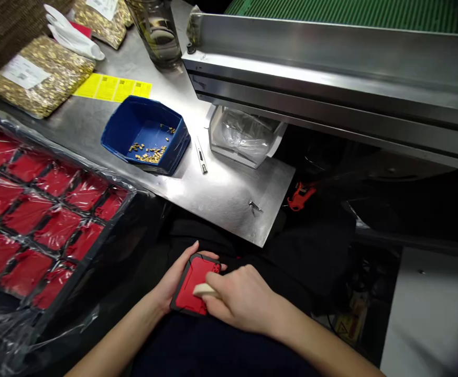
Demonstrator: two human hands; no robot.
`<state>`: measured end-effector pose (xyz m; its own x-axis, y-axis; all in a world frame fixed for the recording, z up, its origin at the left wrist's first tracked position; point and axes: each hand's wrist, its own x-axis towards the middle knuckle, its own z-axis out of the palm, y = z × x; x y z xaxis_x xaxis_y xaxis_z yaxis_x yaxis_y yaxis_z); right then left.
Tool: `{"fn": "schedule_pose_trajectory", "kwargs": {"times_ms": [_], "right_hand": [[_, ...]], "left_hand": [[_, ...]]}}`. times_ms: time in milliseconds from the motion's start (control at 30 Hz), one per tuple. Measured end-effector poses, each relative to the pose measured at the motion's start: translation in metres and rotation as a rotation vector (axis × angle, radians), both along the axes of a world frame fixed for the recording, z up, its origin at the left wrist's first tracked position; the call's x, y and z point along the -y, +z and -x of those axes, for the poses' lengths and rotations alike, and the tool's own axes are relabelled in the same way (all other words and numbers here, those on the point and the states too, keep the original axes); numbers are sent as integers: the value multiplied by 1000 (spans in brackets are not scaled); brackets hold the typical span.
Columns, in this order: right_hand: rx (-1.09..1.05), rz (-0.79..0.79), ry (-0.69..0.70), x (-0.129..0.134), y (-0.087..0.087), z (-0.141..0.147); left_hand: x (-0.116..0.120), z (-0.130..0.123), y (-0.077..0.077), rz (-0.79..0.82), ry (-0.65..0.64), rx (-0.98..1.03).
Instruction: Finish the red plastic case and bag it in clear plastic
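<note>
Low in the middle of the head view, my left hand (pixel 174 275) holds a red plate with a black edge (pixel 189 285), its fingers wrapped round the far side. My right hand (pixel 239 296) is closed on a small cream-coloured block (pixel 204 289), whose end rests against the red face of the plate. What the block is made of is too small to tell. Beyond the hands, a blue bin (pixel 146 125) with small brass pieces (pixel 152 155) stands on the metal table (pixel 229 193).
A tray of red parts under plastic (pixel 28 209) lies at the left. On the table are a cutter knife (pixel 201 157), nail clippers (pixel 254 206), a white bin (pixel 215 131), a jar (pixel 160 36) and bags of brass pieces (pixel 52 73). A conveyor frame (pixel 331 78) overhangs the right.
</note>
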<state>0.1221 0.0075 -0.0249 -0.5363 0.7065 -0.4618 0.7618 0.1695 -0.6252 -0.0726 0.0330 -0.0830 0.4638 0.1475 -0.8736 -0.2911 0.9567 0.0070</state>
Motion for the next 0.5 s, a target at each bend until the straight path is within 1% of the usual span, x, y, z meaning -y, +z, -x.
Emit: {"fn": "schedule_pose_trajectory", "kwargs": {"times_ms": [33,100,167,200,267,300,367,400,500], "right_hand": [[-48,0,-30,-7,0,-2],[-86,-12,-165,-31,-6,-5],[-6,-44,-314,-61,-17,-7],[58,-66,-366,-75,-24,-8],[181,-122,-432,-98,-34,-13],[222,-153,-455,-104,-37,-19],[288,-207,-486,-105,-41,-41],[330,-222,-489,-101,-42,-59],[509,-199,-465,-83,-49,-126]], "left_hand": [[0,-1,1,0,13,-1],[0,-2,3,5,35,-13],[2,-2,4,-17,55,-10],[4,0,5,-39,67,5],[8,4,6,-94,102,50],[11,8,6,-116,124,78],[18,15,6,-144,166,132],[21,18,6,-159,184,154],[27,27,5,-194,210,177]]}}
